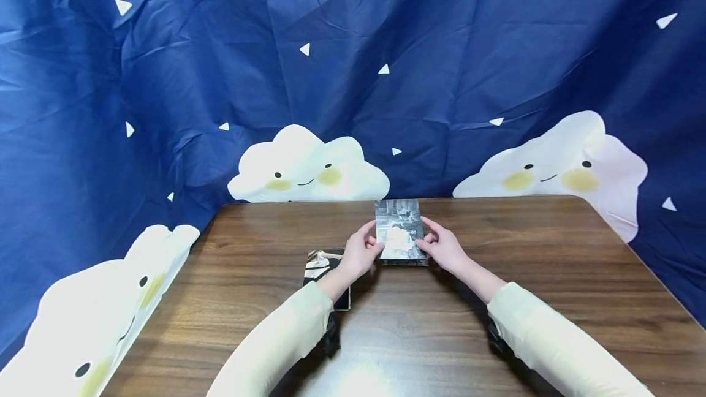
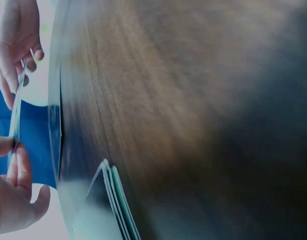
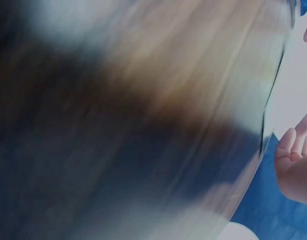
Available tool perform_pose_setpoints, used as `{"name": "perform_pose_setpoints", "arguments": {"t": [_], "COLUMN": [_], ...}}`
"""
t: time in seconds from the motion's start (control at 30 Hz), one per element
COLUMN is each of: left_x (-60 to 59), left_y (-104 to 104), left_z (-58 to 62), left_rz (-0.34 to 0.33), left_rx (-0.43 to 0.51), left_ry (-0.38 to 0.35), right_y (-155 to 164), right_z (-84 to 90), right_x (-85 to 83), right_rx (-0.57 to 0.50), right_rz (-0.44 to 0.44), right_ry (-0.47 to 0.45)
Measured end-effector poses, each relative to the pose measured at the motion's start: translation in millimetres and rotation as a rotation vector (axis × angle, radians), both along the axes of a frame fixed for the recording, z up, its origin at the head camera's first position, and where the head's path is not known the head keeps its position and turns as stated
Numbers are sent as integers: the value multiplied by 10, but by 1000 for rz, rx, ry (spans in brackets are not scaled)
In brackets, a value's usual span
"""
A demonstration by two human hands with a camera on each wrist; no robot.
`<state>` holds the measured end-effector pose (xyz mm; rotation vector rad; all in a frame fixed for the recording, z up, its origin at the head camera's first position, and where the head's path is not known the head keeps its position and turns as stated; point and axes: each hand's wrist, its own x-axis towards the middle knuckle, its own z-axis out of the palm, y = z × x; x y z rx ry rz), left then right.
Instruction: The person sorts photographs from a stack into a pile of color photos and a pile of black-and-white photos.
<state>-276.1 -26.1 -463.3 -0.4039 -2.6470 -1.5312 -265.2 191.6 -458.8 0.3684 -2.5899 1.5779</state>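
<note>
Both hands hold a thin card with a grey-and-white picture (image 1: pixel 401 219), lifted off the table. My left hand (image 1: pixel 360 255) pinches its left edge, thumb in front and fingers behind. On the opposite edge, my right hand (image 1: pixel 444 249) has a similar pinch. Seen nearly edge-on in the left wrist view, the card (image 2: pixel 15 117) spans the gap between the two hands. Below my left forearm lies a small stack of black-and-white picture cards (image 1: pixel 343 300), partly covered by that arm. Its layered edges (image 2: pixel 118 205) show in the left wrist view.
The brown wood-grain table (image 1: pixel 551 262) extends to both sides of the hands. Behind it hangs a blue curtain (image 1: pixel 342 48) printed with smiling clouds and white triangles. Light glares off the table's near part.
</note>
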Motion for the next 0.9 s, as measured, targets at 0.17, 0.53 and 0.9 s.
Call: {"name": "perform_pose_setpoints", "arguments": {"t": [0.17,0.53,0.9], "left_x": [-56,-131,-105], "left_y": [82,138,164], "left_z": [-14,-124,-122], "left_rz": [-18,22,71], "left_rx": [-21,-156,-332], "left_ry": [-47,-58,-65], "right_y": [115,170,128], "right_z": [-85,-139,-112], "right_x": [-48,-87,-74], "right_rx": [16,120,245], "right_rz": [21,68,66], "right_ry": [-46,-148,-125]}}
